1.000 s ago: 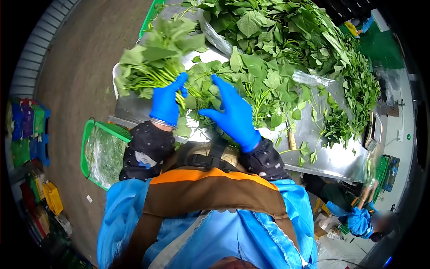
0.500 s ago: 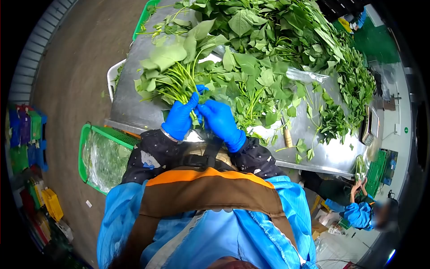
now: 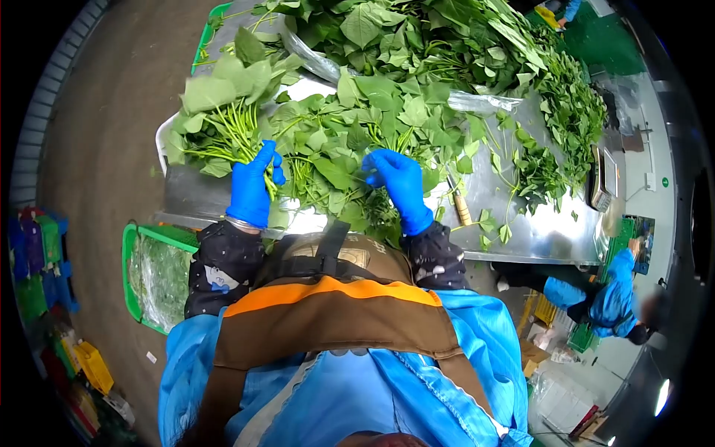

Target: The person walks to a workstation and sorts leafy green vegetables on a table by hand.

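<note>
My left hand point(image 3: 252, 190), in a blue glove, is closed around the stems of a bunch of leafy greens point(image 3: 237, 119). The broad leaves fan out to the upper left over the table edge. My right hand point(image 3: 402, 186), also gloved in blue, hovers at the loose greens point(image 3: 331, 145) in front of me. Its fingers are bent together, and whatever they pinch, if anything, is hidden. A wooden-handled knife point(image 3: 462, 209) lies to the right of this hand, its blade partly under leaves.
A big heap of greens point(image 3: 424, 45) covers the far side of the metal table point(image 3: 540, 242). Clear plastic point(image 3: 484, 102) lies among it. A scale point(image 3: 603, 179) stands at the right end. Below left is a green crate point(image 3: 132, 283); a co-worker point(image 3: 614, 298) is at right.
My hands were together at the bunch's stems; now they are apart. The left has carried the bunch leftward, and the right has moved right to the loose greens. The co-worker has shifted posture.
</note>
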`<state>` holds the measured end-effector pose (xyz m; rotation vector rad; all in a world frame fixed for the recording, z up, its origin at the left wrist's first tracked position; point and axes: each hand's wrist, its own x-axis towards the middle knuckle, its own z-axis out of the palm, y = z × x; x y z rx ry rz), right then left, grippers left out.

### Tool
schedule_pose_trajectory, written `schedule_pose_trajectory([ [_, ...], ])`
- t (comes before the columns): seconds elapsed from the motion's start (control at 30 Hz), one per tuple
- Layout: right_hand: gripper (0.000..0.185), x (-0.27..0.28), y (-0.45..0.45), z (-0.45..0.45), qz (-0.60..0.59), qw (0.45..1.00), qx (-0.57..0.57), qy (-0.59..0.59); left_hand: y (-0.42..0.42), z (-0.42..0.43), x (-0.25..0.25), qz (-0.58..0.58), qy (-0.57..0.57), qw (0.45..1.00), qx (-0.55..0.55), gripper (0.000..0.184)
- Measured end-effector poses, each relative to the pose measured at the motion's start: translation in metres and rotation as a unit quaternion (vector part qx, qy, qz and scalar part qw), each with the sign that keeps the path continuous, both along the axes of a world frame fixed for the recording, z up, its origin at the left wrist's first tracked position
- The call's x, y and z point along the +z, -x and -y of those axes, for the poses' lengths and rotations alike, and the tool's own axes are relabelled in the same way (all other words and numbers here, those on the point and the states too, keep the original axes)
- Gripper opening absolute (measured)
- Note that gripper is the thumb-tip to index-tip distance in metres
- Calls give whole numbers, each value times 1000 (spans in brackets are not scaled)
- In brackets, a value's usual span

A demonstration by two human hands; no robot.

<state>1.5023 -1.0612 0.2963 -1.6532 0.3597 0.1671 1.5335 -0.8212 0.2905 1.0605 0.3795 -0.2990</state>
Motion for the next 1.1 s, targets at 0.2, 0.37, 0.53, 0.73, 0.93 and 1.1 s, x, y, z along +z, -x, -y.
schedule_pose_trajectory([
  [0.2,29,-59,18,58,-24,912,-48,406,10,16,7,-10,-12,1000,5,19],
  [0.37,37,-69,12,42,-41,850,13,524,12,17,3,-15,-20,998,-54,28],
  [0.53,31,-70,7,69,-27,923,-70,378,10,15,4,-2,-13,998,-58,28],
  [0.73,29,-65,-19,51,-7,814,-18,580,12,20,6,-30,27,996,-77,20],
  [0.93,17,-19,-30,115,57,984,-155,-71,10,12,12,-11,-34,997,-64,20],
  [1.1,25,-22,-7,105,-12,991,-128,-31,10,21,21,-30,13,996,-88,22],
])
